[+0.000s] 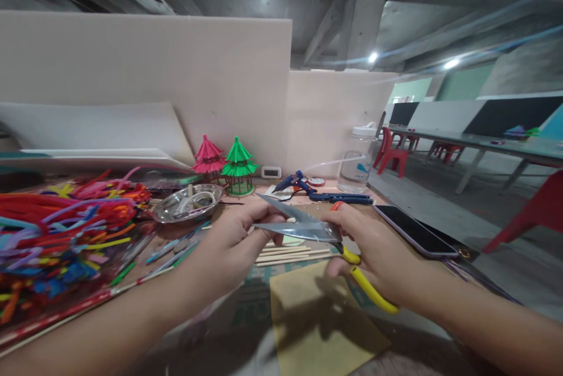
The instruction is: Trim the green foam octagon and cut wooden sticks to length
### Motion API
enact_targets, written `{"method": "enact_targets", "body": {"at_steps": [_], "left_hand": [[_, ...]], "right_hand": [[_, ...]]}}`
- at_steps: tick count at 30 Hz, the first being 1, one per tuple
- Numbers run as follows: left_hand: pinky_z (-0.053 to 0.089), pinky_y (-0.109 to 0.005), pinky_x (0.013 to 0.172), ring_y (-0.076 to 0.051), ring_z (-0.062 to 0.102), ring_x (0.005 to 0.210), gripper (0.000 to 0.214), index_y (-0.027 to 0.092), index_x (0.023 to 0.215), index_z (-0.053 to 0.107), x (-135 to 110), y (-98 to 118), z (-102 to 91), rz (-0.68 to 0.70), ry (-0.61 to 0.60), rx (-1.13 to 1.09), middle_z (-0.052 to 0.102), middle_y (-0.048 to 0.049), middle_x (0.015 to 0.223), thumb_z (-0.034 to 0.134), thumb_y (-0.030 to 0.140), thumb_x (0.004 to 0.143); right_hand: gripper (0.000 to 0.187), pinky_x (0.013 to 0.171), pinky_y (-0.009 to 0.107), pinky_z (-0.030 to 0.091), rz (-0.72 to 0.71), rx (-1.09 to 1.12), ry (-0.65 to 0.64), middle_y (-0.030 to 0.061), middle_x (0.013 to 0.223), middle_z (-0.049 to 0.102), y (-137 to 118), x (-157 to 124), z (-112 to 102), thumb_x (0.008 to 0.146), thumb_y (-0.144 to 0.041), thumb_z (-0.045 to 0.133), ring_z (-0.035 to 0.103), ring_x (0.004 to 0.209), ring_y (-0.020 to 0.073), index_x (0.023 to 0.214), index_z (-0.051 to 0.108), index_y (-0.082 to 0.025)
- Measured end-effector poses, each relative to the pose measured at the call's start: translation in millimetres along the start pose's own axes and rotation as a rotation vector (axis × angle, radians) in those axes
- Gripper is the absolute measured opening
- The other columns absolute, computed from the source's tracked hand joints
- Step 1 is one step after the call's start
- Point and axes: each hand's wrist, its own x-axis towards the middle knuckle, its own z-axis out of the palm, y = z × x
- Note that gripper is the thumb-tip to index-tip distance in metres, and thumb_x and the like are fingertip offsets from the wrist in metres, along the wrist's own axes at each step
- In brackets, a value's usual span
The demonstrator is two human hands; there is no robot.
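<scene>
My right hand (378,253) grips a pair of scissors (299,224) by their yellow handles, with the steel blades parted and pointing left. My left hand (231,241) is closed in a pinch right at the blade tips; whatever it pinches is too small to make out. Both hands hover above a tan sheet of card (316,323) and several thin wooden sticks (292,254) lying on the table.
A heap of coloured pipe cleaners (57,229) fills the left. Behind stand a metal dish (187,203), pink (209,159) and green (238,166) miniature pavilions, a blue glue gun (303,183) and a clear bottle (357,165). A phone (416,230) lies at the right.
</scene>
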Motion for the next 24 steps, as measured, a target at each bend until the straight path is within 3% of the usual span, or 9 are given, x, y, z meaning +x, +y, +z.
{"method": "enact_targets", "body": {"at_steps": [6, 10, 16, 24], "left_hand": [[0.040, -0.021, 0.061, -0.011, 0.054, 0.070, 0.019, 0.020, 0.087, 0.064, -0.1, 0.3, -0.6, 0.027, -0.029, 0.030, 0.063, 0.0020, 0.078, 0.048, 0.013, 0.090], [0.041, -0.023, 0.066, -0.012, 0.055, 0.073, 0.018, 0.019, 0.091, 0.064, 0.3, -4.4, -3.1, 0.026, -0.027, 0.100, 0.061, 0.0004, 0.077, 0.047, 0.023, 0.094], [0.041, -0.026, 0.070, -0.014, 0.055, 0.078, 0.030, 0.017, 0.072, 0.058, 10.0, -18.4, -9.3, 0.018, -0.085, 0.253, 0.059, -0.0005, 0.080, 0.044, 0.031, 0.096], [0.043, -0.025, 0.070, -0.013, 0.057, 0.077, 0.022, 0.018, 0.079, 0.063, 11.9, -21.0, -9.5, 0.002, -0.109, 0.199, 0.062, 0.0002, 0.081, 0.047, 0.024, 0.093]], "right_hand": [[0.056, 0.080, 0.038, 0.048, 0.003, 0.010, 0.033, 0.0108, 0.108, 0.063, -3.0, 0.1, -1.8, 0.081, -0.059, 0.064, 0.059, 0.095, 0.0266, 0.123, 0.056, -0.022], [0.053, 0.075, 0.035, 0.047, 0.056, -0.034, -0.004, 0.0084, 0.104, 0.066, -6.0, 0.6, -3.0, 0.082, -0.054, 0.065, 0.060, 0.088, 0.0242, 0.124, 0.057, -0.023], [0.050, 0.074, 0.034, 0.046, 0.091, -0.117, -0.045, 0.0078, 0.101, 0.067, 1.2, 2.0, 0.8, 0.082, -0.055, 0.064, 0.061, 0.088, 0.0243, 0.121, 0.060, -0.024], [0.053, 0.082, 0.041, 0.047, 0.063, -0.165, -0.008, 0.0102, 0.105, 0.065, 9.1, 1.7, 7.4, 0.084, -0.054, 0.062, 0.060, 0.098, 0.0279, 0.127, 0.055, -0.023]]}}
